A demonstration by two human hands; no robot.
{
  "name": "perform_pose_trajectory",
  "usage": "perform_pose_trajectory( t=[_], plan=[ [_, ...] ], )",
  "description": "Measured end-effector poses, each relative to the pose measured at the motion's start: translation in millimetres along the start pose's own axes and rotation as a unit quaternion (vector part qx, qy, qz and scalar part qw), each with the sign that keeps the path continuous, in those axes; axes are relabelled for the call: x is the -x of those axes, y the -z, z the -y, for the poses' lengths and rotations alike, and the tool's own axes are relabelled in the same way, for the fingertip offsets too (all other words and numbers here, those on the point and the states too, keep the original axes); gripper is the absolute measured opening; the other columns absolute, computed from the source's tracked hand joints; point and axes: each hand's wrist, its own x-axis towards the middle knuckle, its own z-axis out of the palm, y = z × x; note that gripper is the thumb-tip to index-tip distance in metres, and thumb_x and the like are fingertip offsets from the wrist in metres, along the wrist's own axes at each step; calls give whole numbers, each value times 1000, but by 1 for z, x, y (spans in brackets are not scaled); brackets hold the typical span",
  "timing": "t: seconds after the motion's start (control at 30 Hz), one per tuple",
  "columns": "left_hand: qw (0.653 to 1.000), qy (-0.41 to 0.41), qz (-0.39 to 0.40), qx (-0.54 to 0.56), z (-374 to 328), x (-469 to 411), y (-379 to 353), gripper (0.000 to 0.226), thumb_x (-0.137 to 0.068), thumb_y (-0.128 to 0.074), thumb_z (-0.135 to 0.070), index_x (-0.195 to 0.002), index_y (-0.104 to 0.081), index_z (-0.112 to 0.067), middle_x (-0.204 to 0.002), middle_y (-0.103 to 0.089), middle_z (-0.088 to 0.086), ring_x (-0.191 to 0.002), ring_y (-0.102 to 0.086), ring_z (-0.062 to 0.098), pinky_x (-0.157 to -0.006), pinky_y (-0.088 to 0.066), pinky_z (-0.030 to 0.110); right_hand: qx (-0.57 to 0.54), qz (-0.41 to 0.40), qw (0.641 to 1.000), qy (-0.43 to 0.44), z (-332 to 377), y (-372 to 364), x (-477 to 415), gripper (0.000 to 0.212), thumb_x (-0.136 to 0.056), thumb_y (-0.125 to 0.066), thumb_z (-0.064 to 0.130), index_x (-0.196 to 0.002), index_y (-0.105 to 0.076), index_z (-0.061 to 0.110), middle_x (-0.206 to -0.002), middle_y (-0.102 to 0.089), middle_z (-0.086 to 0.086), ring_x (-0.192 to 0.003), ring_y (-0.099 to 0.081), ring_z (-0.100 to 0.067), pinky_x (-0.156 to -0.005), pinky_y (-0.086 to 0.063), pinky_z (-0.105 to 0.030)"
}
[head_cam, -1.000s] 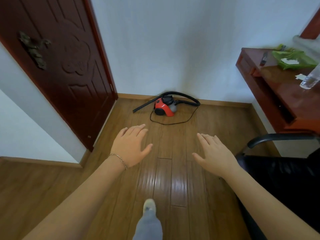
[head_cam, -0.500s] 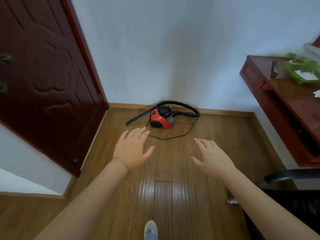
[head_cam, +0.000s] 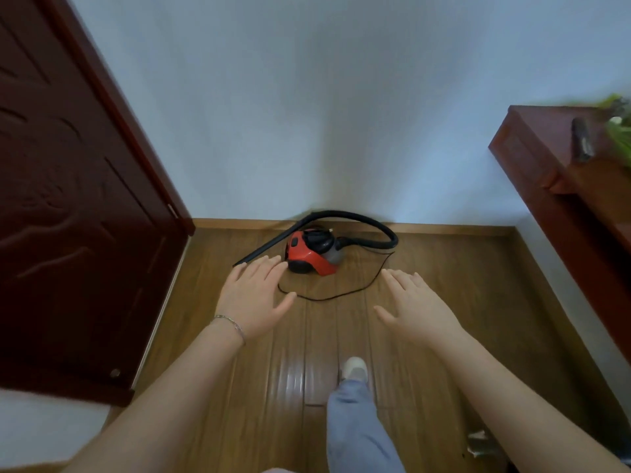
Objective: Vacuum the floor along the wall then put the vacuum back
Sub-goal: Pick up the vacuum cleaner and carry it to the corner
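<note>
Red-and-grey canister vacuum [head_cam: 312, 254] with its black hose [head_cam: 372, 230] sits on the wooden floor [head_cam: 444, 302] against the white wall [head_cam: 324, 114]. I see my left hand [head_cam: 254, 300] and right hand [head_cam: 418, 307] spread flat, empty, just short of it.

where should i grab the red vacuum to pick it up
Probably by the black handle area on top of the red vacuum, coming down from above with the left hand, which is nearer. The body sits upright on the floor with its top facing up. The black hose loops off behind and to the right, and the thin cord trails in front, so avoid those.
</note>
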Motion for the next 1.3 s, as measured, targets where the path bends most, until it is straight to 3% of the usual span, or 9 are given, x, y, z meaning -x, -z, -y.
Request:
perform_pose_trajectory(
  t=[0.23,0.37,0.73,0.97,1.13,1.3],
  plan=[
    [999,12,29,-4,-4,-159,-7,79,-77,-5,-62,-143,-31,-27,-151,-31,-9,-141,-22,8,-115,-16,36,-13,26,1000,10,-68,26,-156,71,-97,-38,47,-153,-10,13,-159,-16,-4,-147,-13,-19,-118,-5,-29],
    [999,37,31,-1,-4,-234,-9,76,-79,-11,-61,-140,-39,-25,-147,-39,-8,-138,-29,11,-112,-22,37,4,46,998,30,-99,44,-225,71,-97,-38,47,-153,-11,12,-159,-18,-4,-146,-14,-19,-118,-6,-30],
    [995,61,78,24,31,-340,-35,78,-77,-7,-60,-141,-36,-25,-149,-36,-8,-140,-26,9,-114,-17,36,13,129,989,65,-114,33,-363,69,-97,-37,45,-152,-12,11,-159,-19,-5,-146,-14,-19,-119,-6,-33],
    [995,38,86,27,79,-394,-68,67,-82,-22,-57,-131,-52,-22,-136,-53,-4,-131,-43,13,-108,-30,38,23,166,984,54,-95,7,-428,68,-98,-37,43,-152,-10,11,-159,-18,-6,-147,-12,-19,-119,-5,-32],
    [992,32,108,50,111,-436,-115,56,-91,-32,-53,-140,-36,-27,-148,-36,-9,-139,-26,8,-114,-18,34,17,181,982,51,-89,-37,-479,68,-99,-35,45,-152,-9,12,-159,-17,-5,-147,-11,-18,-119,-5,-33],
    [989,48,117,72,123,-469,-202,54,-93,-33,-50,-143,-30,-27,-150,-32,-10,-140,-23,7,-115,-17,32,-2,183,981,60,-100,-117,-535,67,-99,-34,45,-153,-10,13,-159,-18,-4,-147,-12,-17,-119,-4,-32]
  ],
)
